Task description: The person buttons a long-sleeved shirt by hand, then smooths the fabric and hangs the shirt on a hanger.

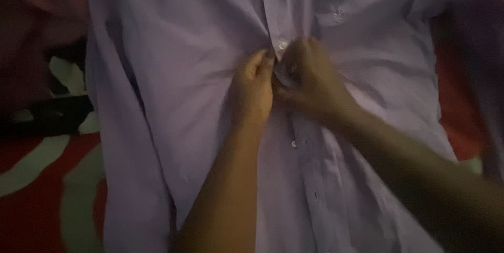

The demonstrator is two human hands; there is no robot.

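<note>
Two hands pinch the front placket of a lilac button-up shirt at mid-frame.

The lilac shirt (173,48) lies spread flat, filling most of the frame over a red-and-white patterned cloth (37,179) at lower left. The left hand (253,87) and right hand (310,77) meet at the placket just above centre, fingers curled nearly closed, gripping the fabric edges between thumb and fingertips. A white button (282,45) sits just above the fingertips; another button (294,143) lies below the hands.
</note>
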